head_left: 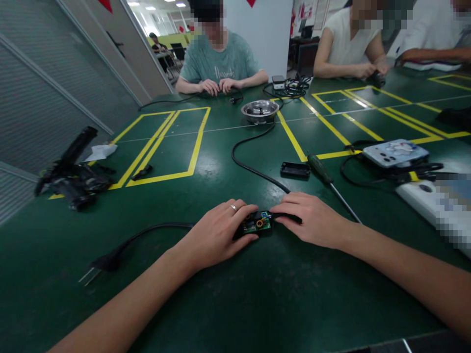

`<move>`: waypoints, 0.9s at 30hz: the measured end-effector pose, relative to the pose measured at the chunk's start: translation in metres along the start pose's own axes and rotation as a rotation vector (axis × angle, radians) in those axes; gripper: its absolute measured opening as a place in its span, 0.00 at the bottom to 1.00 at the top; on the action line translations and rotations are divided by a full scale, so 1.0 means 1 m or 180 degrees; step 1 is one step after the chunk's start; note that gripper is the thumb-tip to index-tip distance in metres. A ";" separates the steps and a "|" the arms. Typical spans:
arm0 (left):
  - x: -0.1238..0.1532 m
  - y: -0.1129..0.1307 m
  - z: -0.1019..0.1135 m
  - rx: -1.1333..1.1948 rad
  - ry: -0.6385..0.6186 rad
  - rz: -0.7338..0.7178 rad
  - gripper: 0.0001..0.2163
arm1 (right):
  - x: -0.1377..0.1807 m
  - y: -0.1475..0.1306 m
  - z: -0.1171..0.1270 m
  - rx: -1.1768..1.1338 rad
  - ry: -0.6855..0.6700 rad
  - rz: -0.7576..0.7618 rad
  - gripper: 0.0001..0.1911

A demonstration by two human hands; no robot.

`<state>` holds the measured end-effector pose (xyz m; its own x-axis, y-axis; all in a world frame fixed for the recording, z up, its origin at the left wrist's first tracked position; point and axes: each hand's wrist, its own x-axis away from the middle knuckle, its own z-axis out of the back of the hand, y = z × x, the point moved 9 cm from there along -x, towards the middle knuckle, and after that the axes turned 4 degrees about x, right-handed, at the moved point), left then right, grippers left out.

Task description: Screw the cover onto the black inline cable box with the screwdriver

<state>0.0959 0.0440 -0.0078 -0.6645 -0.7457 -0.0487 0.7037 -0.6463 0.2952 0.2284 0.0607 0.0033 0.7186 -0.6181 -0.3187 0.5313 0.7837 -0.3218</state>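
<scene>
My left hand [224, 228] is closed around an opened black box with a green circuit board [257, 224] in it, a copper-coloured ring coil showing on top. At the board's right end, my right hand [309, 218] pinches a black cable [287, 215]. A power cord with a two-pin plug [106, 262] runs out to the left from under my left hand. Another black cord [253, 171] curves from behind my right hand towards a metal bowl. Beyond my right hand lie a black plastic cover [295, 169] and a screwdriver [333, 184] with a dark green handle.
The metal bowl [260, 112] holds small parts. Black parts [79, 181] are piled at the left. At the right lie a phone [397, 152] with cables and a white device [423, 201]. Yellow tape [196, 147] marks the green table [228, 314]. Co-workers sit across it.
</scene>
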 end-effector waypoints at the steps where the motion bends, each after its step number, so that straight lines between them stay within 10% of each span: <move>1: 0.000 0.000 0.000 -0.0006 -0.0006 -0.0008 0.22 | 0.000 0.000 -0.001 -0.0020 -0.0011 -0.0011 0.13; 27: -0.002 0.003 0.001 0.0020 -0.0046 -0.0075 0.19 | 0.001 -0.005 0.000 -0.0224 -0.0138 0.0144 0.14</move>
<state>0.0991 0.0439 -0.0062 -0.6844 -0.7279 -0.0419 0.6863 -0.6625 0.3002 0.2266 0.0561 0.0043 0.7608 -0.5776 -0.2959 0.4660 0.8036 -0.3703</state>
